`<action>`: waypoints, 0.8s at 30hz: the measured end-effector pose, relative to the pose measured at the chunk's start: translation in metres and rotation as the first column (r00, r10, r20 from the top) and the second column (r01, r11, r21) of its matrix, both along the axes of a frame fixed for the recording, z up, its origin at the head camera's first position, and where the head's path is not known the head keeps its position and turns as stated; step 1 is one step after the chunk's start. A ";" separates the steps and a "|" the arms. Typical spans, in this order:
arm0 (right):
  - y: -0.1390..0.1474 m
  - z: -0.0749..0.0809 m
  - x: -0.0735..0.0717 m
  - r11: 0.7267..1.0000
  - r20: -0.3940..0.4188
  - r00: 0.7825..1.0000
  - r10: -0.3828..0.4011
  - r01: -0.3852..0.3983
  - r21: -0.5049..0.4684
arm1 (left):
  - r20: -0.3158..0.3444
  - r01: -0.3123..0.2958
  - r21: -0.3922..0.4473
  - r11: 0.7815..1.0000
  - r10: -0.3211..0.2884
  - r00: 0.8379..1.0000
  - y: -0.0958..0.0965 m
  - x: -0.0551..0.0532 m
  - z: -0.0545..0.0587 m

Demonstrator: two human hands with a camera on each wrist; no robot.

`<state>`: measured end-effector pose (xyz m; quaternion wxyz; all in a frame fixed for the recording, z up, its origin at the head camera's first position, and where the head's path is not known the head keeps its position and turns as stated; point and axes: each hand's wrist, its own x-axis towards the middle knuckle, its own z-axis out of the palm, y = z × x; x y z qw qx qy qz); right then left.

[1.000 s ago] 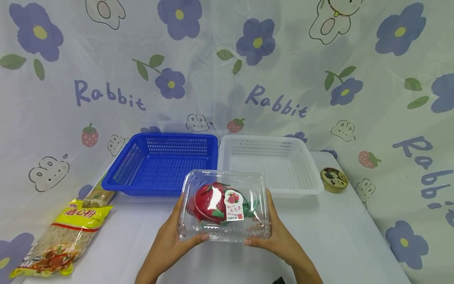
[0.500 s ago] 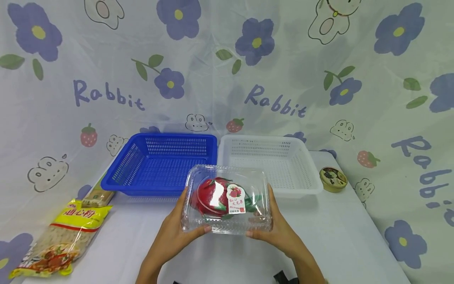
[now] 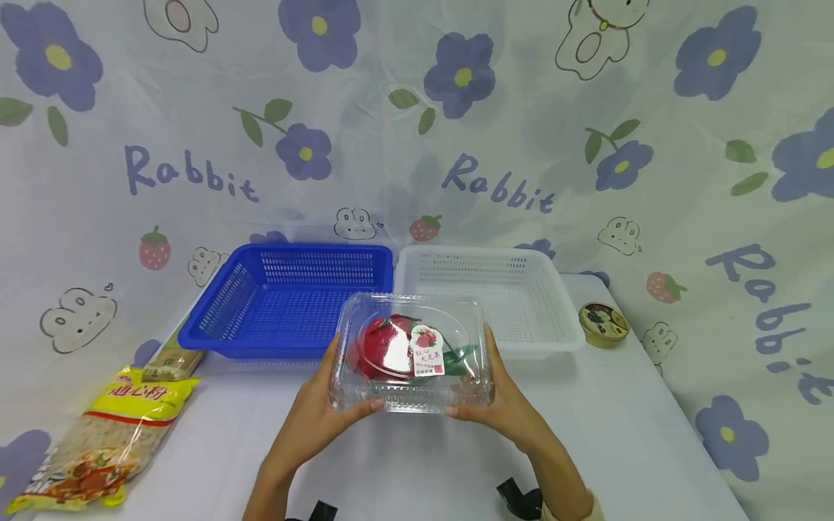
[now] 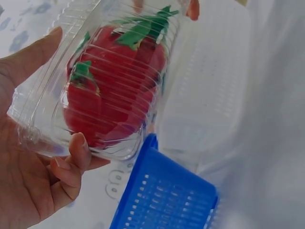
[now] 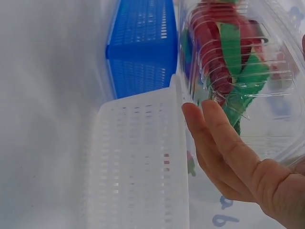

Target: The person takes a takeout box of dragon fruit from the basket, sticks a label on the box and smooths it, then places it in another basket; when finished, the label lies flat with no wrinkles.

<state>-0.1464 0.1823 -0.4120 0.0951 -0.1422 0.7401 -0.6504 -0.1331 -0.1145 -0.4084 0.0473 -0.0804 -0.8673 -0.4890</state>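
Note:
A clear plastic clamshell box (image 3: 365, 387) is held up in front of the two baskets. Inside it lies a red dragon fruit (image 3: 386, 347) with green leafy tips, and a white label (image 3: 428, 352) is stuck on the lid. My left hand (image 3: 319, 409) grips the box's left side, thumb along the front edge and fingers curled under the end in the left wrist view. At the opposite side my right hand (image 3: 504, 401) grips the box, its thumb on the front edge. In the right wrist view the right fingers (image 5: 231, 138) reach along the underside.
A blue basket (image 3: 287, 346) and a white basket (image 3: 547, 340) stand side by side at the back. A yellow-topped food bag (image 3: 107, 441) lies left, by a brown packet (image 3: 172, 362). A round gold tin (image 3: 604, 324) sits right. Black straps (image 3: 517, 499) show at the front.
Both hands have raised the clamshell box slightly up and away, and its lid tilts more. The whole view has shifted slightly, with the baskets a little further left.

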 end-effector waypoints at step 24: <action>0.004 0.006 -0.020 0.999 -0.016 0.999 -0.032 0.031 -0.035 | 0.010 0.074 0.008 0.997 -0.074 0.997 0.003 -0.030 0.005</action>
